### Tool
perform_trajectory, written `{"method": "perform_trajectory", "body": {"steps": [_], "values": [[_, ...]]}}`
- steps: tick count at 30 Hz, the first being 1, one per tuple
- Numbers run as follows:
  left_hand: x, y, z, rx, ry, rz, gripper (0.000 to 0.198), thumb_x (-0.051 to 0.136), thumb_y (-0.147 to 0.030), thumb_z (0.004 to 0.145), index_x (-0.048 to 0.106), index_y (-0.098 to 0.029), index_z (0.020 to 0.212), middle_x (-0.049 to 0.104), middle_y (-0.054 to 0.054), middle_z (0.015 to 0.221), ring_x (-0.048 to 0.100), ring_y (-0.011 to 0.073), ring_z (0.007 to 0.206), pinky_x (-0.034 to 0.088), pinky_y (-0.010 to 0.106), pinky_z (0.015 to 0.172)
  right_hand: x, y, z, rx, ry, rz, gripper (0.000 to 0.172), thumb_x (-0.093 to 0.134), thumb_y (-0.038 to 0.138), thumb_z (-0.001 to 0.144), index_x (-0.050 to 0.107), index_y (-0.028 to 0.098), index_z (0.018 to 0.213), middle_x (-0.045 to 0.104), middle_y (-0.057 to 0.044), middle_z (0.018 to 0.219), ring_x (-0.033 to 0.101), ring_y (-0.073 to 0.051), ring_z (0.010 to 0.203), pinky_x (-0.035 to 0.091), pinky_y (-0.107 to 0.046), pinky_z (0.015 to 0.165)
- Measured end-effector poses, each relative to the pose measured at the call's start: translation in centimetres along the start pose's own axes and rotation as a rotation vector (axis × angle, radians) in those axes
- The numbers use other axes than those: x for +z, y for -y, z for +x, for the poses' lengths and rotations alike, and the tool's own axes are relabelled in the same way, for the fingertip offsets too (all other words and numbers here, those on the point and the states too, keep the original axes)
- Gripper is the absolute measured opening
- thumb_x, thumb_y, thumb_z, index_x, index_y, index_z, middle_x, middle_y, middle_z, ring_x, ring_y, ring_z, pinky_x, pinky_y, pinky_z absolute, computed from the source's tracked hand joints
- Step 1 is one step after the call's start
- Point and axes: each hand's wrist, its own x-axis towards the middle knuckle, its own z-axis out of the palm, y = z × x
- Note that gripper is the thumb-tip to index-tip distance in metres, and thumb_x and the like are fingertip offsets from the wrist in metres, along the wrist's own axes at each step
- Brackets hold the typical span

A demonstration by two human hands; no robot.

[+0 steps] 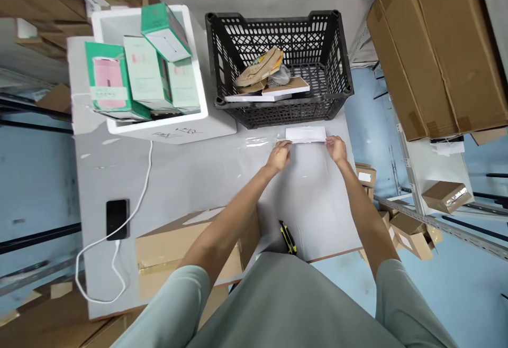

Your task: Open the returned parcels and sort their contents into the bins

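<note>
A narrow white piece that looks like folded paper (305, 134) lies on the table just in front of the black plastic crate (278, 110). At its left end, my left hand (280, 155) pinches the near corner between thumb and fingers. The opposite end is gripped by my right hand (336, 148), with the fingertips closed on its edge. Small print on the paper cannot be read. Inside the crate are a beige shoe-like item (257, 70), some grey wrapping and flat cardboard pieces.
A white foam box (214, 120) at the left holds several green-and-white cartons (109, 81). A phone (117, 219) with a white cable lies on the table (190, 173). A closed cardboard box (174, 247) and a yellow-black utility knife (288, 238) are near my body. Stacked cartons (440, 46) stand right.
</note>
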Motion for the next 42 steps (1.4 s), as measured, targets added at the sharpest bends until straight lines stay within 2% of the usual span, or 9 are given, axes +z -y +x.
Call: {"method": "perform_trajectory", "body": {"steps": [3,9,12,16,23,27,33,35,42], "values": [[-2.6,-0.3,0.4,0.046,-0.136,-0.046,0.043,0.063,-0.008,0.096,0.085,-0.022,0.13,0.081,0.012,0.144,0.071,0.0343,0.141,0.054,0.056,0.133,-1.8,0.9,0.9,-0.05,-0.04,0.159,0.011,0.079,0.031,0.092,0.075,0.021,0.094,0.078,-0.006,0.107,0.076,-0.021,0.088,0.066,-0.039,0.098],[-8.5,-2.9,2.7,0.071,-0.425,-0.267,0.031,0.07,-0.013,0.097,0.084,-0.023,0.122,0.082,0.007,0.126,0.078,0.021,0.098,0.069,0.037,0.096,-6.6,4.4,3.8,-0.113,-0.043,0.6,0.048,0.097,0.062,0.08,0.07,0.023,0.089,0.073,0.002,0.076,0.067,-0.015,0.066,0.053,-0.024,0.059],[-10.9,-4.3,3.6,0.135,-0.471,-0.247,0.027,0.075,-0.016,0.096,0.083,-0.023,0.121,0.08,0.008,0.131,0.077,0.0213,0.101,0.068,0.036,0.095,-8.2,6.4,5.4,-0.115,-0.094,0.654,0.05,0.102,0.059,0.078,0.069,0.023,0.089,0.074,0.002,0.076,0.067,-0.012,0.062,0.053,-0.022,0.057],[-13.0,-5.1,4.9,0.236,-0.47,-0.014,0.027,0.076,-0.019,0.1,0.082,-0.026,0.124,0.08,0.01,0.138,0.07,0.0326,0.128,0.061,0.05,0.115,-8.8,8.4,7.5,-0.112,-0.15,0.65,0.046,0.103,0.049,0.082,0.065,0.023,0.09,0.072,0.004,0.075,0.069,-0.012,0.061,0.054,-0.021,0.056],[-14.6,-4.9,6.9,0.192,-0.353,0.243,0.04,0.068,-0.017,0.102,0.08,-0.025,0.139,0.075,0.015,0.152,0.055,0.0419,0.147,0.045,0.061,0.124,-7.6,9.6,9.9,-0.176,-0.235,0.431,0.025,0.081,0.044,0.101,0.068,0.023,0.102,0.071,0.003,0.077,0.079,-0.019,0.072,0.067,-0.03,0.071],[-14.8,-4.8,6.9,0.172,-0.301,0.234,0.037,0.066,-0.023,0.106,0.082,-0.025,0.139,0.076,0.016,0.15,0.057,0.0429,0.145,0.044,0.062,0.123,-7.6,10.4,9.2,-0.238,-0.263,0.2,0.025,0.067,0.042,0.108,0.077,0.02,0.115,0.076,-0.003,0.088,0.083,-0.027,0.091,0.071,-0.044,0.095],[-14.4,-4.7,7.1,0.154,-0.309,0.243,0.037,0.064,-0.026,0.108,0.086,-0.025,0.137,0.081,0.016,0.141,0.06,0.0435,0.142,0.045,0.064,0.123,-8.4,11.6,6.3,-0.322,-0.296,-0.118,0.037,0.079,0.033,0.101,0.079,0.018,0.135,0.07,-0.015,0.14,0.075,-0.035,0.126,0.06,-0.056,0.123],[-14.4,-4.7,7.2,0.153,-0.296,0.246,0.038,0.064,-0.026,0.108,0.085,-0.024,0.139,0.081,0.017,0.142,0.06,0.0439,0.143,0.045,0.064,0.124,-8.7,11.6,5.7,-0.363,-0.276,-0.156,0.035,0.075,0.03,0.103,0.079,0.022,0.137,0.066,-0.014,0.149,0.072,-0.036,0.134,0.057,-0.055,0.126],[-16.6,-2.8,5.7,0.119,-0.316,0.263,0.053,0.073,-0.026,0.103,0.073,-0.02,0.156,0.073,0.019,0.158,0.061,0.0432,0.149,0.046,0.06,0.128,-8.7,11.4,5.9,-0.411,-0.236,-0.134,0.032,0.067,0.026,0.105,0.084,0.027,0.132,0.073,-0.01,0.139,0.068,-0.036,0.135,0.059,-0.056,0.125]]}}
